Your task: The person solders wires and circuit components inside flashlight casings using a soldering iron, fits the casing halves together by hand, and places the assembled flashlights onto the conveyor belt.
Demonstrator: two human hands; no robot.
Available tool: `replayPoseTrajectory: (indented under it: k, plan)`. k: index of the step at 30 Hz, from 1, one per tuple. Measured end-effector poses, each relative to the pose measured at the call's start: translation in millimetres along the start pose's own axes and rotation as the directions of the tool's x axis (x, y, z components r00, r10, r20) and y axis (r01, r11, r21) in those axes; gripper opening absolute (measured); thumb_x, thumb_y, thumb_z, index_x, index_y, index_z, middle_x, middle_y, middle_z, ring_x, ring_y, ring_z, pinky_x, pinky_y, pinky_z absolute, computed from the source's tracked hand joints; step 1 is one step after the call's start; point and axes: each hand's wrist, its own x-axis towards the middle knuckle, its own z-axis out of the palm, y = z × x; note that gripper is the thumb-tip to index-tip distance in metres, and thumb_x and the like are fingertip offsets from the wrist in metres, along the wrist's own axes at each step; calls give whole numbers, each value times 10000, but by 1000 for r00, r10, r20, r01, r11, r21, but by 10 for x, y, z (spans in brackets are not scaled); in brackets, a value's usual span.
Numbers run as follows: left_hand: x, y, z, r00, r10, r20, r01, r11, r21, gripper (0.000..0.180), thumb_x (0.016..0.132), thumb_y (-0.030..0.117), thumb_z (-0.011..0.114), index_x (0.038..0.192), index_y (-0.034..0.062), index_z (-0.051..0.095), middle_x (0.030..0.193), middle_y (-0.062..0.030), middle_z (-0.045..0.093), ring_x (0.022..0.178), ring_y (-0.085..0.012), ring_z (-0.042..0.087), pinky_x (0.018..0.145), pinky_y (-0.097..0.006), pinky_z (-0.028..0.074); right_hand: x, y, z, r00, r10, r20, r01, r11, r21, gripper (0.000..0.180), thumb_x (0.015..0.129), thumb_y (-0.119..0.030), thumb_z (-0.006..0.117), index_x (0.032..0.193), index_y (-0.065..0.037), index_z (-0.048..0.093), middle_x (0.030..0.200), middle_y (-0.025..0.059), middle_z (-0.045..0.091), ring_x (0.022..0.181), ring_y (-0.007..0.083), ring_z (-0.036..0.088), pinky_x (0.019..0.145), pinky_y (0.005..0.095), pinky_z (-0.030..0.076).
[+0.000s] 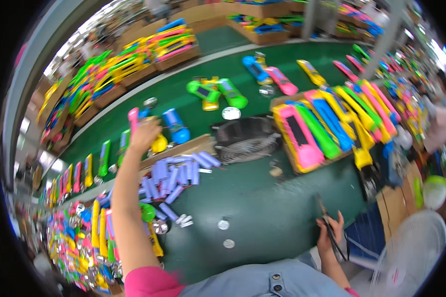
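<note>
Left hand: your left hand (pixel 146 132) is stretched out over the far green belt (pixel 173 81), among the coloured pieces there; blur hides the fingertips, so whether they grip or only touch, you cannot tell from here.
Pieces at left hand: pink piece (pixel 133 115) just beyond the fingers, yellow piece (pixel 159 144) beside the hand, blue piece (pixel 176 126) a little to its right; all at the belt's near edge.
Right hand: your right hand (pixel 330 231) is closed round a dark tool (pixel 327 221), slim tip pointing away from you, above the right part of the table (pixel 277 213); its exact kind is too blurred to name.
Purple cylinders: the purple cylinders (pixel 171 175) lie in a loose heap on the table, some with red wires, near your left forearm; neither hand on them.
White discs: two white discs (pixel 223 224) lie apart on the near table.
Carton: the carton (pixel 293 166) of coloured pieces sits right of the black fan (pixel 243 139).
Step in hand: looks like a reach to the belt, tool parked in the right.
Next move calls for: probably a sure left grip on one piece, clear of its neighbours, the tool tip kept away.
</note>
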Motion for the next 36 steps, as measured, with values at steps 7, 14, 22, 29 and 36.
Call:
replayPoseTrajectory:
  k: [7, 14, 22, 29, 36]
  plan:
    - [-40, 418, -1685, 887, -210, -411, 281, 952, 121, 382, 676, 14, 637, 1021, -3, 474, 896, -144, 554, 876, -312, 546, 940, -433, 382, 69, 202, -268, 982, -185, 44, 187, 980, -70, 220, 674, 7, 632, 863, -105, 620, 573, 19, 530, 575, 171, 551, 970, 471, 326]
    - [-101, 2413, -2761, 984, -58, 171, 125, 903, -411, 500, 595, 189, 754, 1008, 17, 531, 813, -136, 572, 802, -306, 530, 737, -410, 413, 1164, 705, -279, 804, -545, -240, 393, 788, -473, 526, 698, -32, 699, 1149, -38, 429, 1108, 157, 558, 1042, 311, 527, 991, 527, 286]
    - [-756, 3816, -2196, 961, -7, 276, 133, 888, -441, 703, 727, 339, 659, 1271, -13, 386, 1036, -128, 501, 950, -269, 487, 815, -370, 390, 1621, 1059, -138, 776, -614, -143, 454, 701, -549, 432, 736, 6, 595, 1157, -47, 509, 855, 114, 555, 767, 293, 534, 735, 387, 436]
    - [-585, 3573, -2332, 953, -122, 276, 299, 255, -920, 487, 785, 164, 614, 1225, 31, 456, 1121, -153, 547, 1017, -317, 527, 874, -372, 417, 1083, 622, -488, 878, -274, -393, 150, 936, -318, 338, 821, -13, 574, 1144, 14, 480, 1047, 153, 594, 954, 252, 590, 847, 308, 450]
    - [-369, 4052, -2046, 979, -202, -8, 99, 514, -852, 317, 747, 15, 577, 1063, 39, 580, 974, -125, 623, 847, -289, 608, 736, -366, 488, 383, 660, -521, 900, -311, -304, 232, 935, -269, 311, 776, 29, 597, 1068, -17, 501, 925, 172, 582, 901, 295, 588, 807, 388, 461]
